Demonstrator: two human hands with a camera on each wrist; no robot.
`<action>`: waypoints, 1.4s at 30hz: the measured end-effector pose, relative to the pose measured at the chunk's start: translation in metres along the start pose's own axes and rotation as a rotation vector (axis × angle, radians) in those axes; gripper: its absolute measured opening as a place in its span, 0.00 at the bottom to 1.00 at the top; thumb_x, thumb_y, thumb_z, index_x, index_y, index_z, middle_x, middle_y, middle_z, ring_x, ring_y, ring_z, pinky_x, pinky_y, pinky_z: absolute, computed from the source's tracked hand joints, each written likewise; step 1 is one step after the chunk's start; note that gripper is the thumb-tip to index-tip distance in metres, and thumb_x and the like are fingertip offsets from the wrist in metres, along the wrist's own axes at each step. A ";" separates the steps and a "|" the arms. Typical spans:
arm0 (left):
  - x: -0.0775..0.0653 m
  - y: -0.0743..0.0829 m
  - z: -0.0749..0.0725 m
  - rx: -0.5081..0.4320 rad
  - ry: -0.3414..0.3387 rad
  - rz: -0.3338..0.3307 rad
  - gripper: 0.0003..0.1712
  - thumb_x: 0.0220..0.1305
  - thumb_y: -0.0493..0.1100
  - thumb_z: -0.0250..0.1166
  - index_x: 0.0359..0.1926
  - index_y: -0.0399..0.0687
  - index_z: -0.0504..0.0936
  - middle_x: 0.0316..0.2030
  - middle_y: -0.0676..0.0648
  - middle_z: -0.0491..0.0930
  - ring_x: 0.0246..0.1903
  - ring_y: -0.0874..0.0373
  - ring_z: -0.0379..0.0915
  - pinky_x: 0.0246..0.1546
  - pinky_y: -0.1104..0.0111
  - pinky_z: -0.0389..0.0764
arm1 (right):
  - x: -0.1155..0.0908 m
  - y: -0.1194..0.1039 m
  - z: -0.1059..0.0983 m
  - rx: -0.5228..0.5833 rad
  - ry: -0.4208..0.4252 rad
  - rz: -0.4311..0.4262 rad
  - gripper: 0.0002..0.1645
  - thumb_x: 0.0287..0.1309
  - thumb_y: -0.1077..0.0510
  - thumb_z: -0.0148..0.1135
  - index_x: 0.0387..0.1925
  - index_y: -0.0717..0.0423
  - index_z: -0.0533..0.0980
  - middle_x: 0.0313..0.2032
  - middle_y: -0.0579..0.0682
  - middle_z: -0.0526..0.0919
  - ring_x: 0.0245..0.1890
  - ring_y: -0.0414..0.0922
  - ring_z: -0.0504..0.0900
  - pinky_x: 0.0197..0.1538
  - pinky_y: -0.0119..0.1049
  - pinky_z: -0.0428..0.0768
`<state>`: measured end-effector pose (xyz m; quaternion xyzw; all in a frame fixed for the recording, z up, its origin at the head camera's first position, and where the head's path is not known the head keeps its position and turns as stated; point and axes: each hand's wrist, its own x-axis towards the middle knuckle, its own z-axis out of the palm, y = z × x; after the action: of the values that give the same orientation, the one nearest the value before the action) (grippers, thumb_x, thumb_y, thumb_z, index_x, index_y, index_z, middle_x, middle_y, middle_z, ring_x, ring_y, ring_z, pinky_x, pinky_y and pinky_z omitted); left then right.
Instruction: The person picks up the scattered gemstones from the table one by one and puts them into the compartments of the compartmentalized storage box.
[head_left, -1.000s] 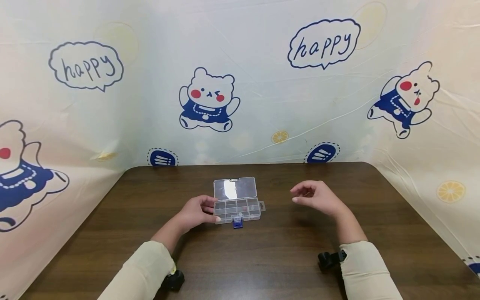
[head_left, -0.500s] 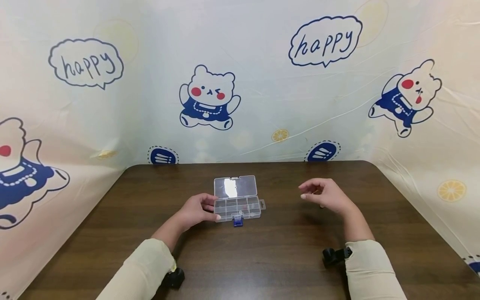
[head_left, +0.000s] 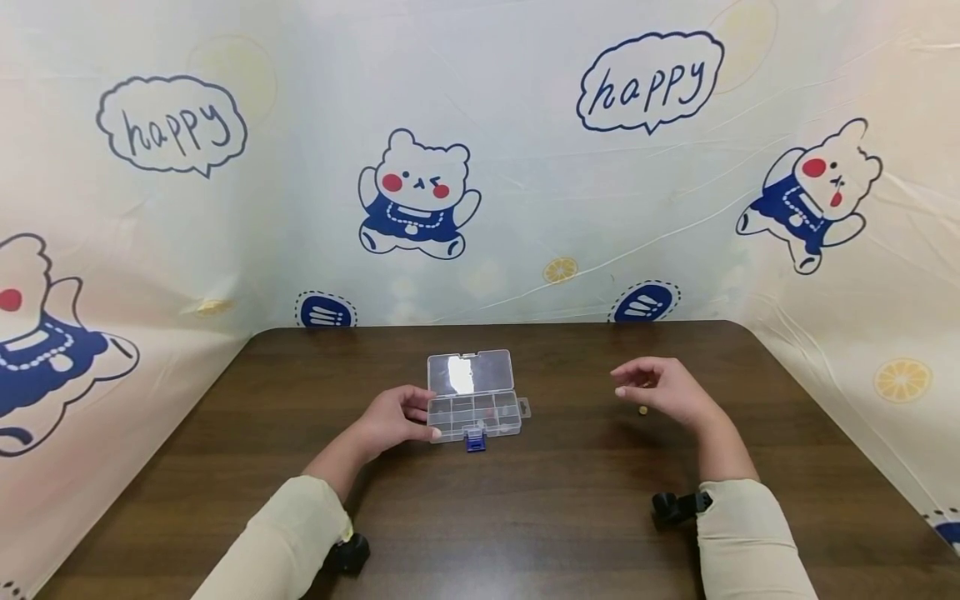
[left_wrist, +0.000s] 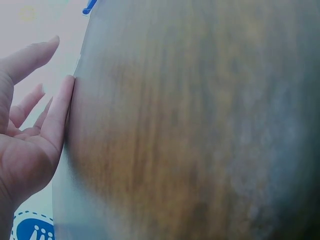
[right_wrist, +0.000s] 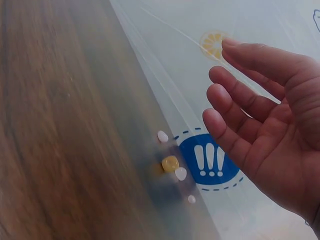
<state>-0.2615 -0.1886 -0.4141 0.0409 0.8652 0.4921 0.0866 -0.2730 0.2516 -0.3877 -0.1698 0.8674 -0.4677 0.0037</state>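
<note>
A clear plastic compartment box (head_left: 474,417) lies on the table with its lid (head_left: 469,372) raised back and a blue latch (head_left: 476,440) at its front. My left hand (head_left: 390,423) grips the box's left end, thumb at the front corner and fingers toward the back. To the right, my right hand (head_left: 667,390) hovers above the table, fingers loosely bent and nothing held. Below it sits a small yellow bead (head_left: 642,410). In the right wrist view this yellow bead (right_wrist: 170,163) lies among several small whitish pieces (right_wrist: 180,173), apart from the hand.
The brown wooden table (head_left: 525,517) reaches back to a printed cloth backdrop (head_left: 517,208) that also covers both sides. Small, unclear bits show inside the box's compartments. A black wrist camera (head_left: 678,508) is strapped near the right sleeve.
My right hand has moved to the right, away from the box, and the yellow bead has come into sight beneath it. The left hand and the box stay in place.
</note>
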 end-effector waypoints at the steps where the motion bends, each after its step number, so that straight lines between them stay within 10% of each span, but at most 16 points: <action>1: 0.000 0.000 0.000 0.000 -0.001 0.000 0.35 0.44 0.38 0.80 0.55 0.43 0.78 0.43 0.46 0.79 0.44 0.52 0.75 0.45 0.63 0.82 | -0.001 0.001 -0.001 0.001 0.001 0.005 0.23 0.56 0.55 0.71 0.50 0.64 0.79 0.41 0.56 0.83 0.39 0.52 0.77 0.38 0.36 0.81; 42: 0.001 -0.002 0.000 -0.013 -0.002 0.002 0.35 0.43 0.38 0.81 0.55 0.43 0.78 0.43 0.46 0.79 0.43 0.52 0.75 0.45 0.63 0.82 | -0.013 0.038 -0.016 -0.024 -0.092 0.133 0.17 0.54 0.69 0.68 0.47 0.69 0.80 0.43 0.62 0.83 0.38 0.47 0.81 0.42 0.32 0.81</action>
<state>-0.2623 -0.1899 -0.4158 0.0419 0.8618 0.4980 0.0873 -0.2744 0.2871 -0.4113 -0.1334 0.8811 -0.4479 0.0727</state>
